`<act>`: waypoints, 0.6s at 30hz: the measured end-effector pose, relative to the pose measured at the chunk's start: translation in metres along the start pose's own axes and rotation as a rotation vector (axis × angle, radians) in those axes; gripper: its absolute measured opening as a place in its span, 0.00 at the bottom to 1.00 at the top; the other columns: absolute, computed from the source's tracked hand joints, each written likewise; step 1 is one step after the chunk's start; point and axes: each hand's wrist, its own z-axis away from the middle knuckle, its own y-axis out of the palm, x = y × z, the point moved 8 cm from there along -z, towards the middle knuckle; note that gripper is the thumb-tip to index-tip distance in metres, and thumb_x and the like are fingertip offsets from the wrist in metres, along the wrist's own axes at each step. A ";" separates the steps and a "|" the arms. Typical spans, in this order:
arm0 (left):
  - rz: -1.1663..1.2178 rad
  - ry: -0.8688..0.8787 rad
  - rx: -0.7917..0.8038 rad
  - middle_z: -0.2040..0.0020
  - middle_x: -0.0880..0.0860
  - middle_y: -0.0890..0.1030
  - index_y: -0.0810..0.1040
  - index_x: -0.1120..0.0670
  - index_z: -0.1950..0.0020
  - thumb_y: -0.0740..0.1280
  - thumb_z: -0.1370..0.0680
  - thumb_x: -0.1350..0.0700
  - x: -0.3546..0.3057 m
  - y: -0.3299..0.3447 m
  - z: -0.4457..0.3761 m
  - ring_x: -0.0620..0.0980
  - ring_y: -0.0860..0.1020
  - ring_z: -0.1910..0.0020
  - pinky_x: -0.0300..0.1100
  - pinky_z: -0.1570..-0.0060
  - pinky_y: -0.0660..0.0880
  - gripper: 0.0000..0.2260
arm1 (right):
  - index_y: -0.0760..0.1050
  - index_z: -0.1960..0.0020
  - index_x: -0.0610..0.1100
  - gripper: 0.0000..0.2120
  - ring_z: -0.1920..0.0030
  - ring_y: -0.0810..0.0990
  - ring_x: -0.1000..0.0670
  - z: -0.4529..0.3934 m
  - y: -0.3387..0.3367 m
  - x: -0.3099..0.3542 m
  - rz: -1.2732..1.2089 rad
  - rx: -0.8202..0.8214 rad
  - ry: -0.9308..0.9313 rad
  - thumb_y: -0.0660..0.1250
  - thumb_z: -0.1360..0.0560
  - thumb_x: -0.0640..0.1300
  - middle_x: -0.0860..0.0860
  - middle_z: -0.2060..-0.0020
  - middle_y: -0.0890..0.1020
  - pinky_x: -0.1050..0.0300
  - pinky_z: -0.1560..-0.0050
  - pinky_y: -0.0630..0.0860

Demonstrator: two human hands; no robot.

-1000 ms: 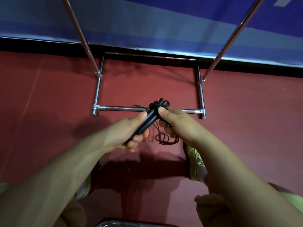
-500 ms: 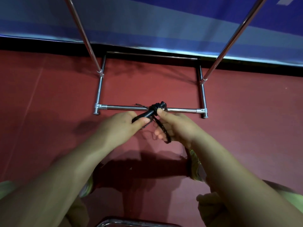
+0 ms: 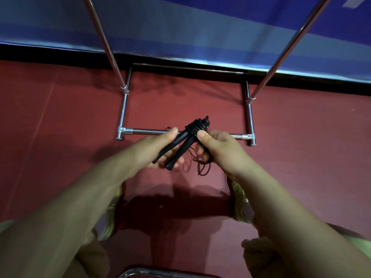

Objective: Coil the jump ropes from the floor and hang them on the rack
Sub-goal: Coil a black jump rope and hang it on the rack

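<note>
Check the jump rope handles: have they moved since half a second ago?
Yes. The jump rope handles now splay apart, their free ends swung down toward the person and away from the rack's front base bar; half a second ago they lay close along it.

Dim, wide-angle warp, soft shadows, blurred edges.

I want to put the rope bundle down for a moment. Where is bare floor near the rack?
Bare red floor lies inside the rack base, between its side bars. More lies left of it. It is crowded by the front bar, where left hand and right hand hold the jump rope.
</note>
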 end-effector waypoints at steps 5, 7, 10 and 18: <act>0.164 -0.105 0.279 0.65 0.56 0.81 0.80 0.60 0.55 0.48 0.32 0.32 0.003 0.021 0.011 0.51 0.78 0.67 0.45 0.61 0.74 0.35 | 0.69 0.62 0.43 0.13 0.73 0.66 0.55 0.003 0.003 0.012 -0.123 0.084 -0.087 0.59 0.21 0.48 0.53 0.72 0.71 0.64 0.71 0.68; 0.246 -0.108 0.313 0.70 0.54 0.76 0.78 0.60 0.58 0.49 0.31 0.32 0.001 0.023 0.012 0.50 0.73 0.72 0.42 0.68 0.69 0.33 | 0.68 0.62 0.43 0.14 0.73 0.65 0.55 0.003 0.001 0.013 -0.100 0.068 -0.094 0.58 0.23 0.50 0.53 0.73 0.70 0.65 0.71 0.66; 0.239 -0.094 0.254 0.75 0.51 0.69 0.75 0.57 0.62 0.49 0.26 0.33 0.003 0.026 0.010 0.49 0.67 0.76 0.39 0.71 0.62 0.30 | 0.70 0.59 0.38 0.20 0.73 0.61 0.52 0.002 -0.004 0.010 0.067 0.004 -0.067 0.57 0.23 0.56 0.52 0.74 0.67 0.60 0.72 0.60; -0.059 0.015 -0.093 0.79 0.47 0.68 0.73 0.56 0.64 0.49 0.19 0.41 0.005 0.012 0.002 0.47 0.66 0.79 0.35 0.77 0.60 0.25 | 0.72 0.67 0.43 0.26 0.81 0.63 0.57 0.003 -0.013 -0.004 0.404 -0.105 0.125 0.54 0.22 0.62 0.54 0.81 0.68 0.59 0.71 0.62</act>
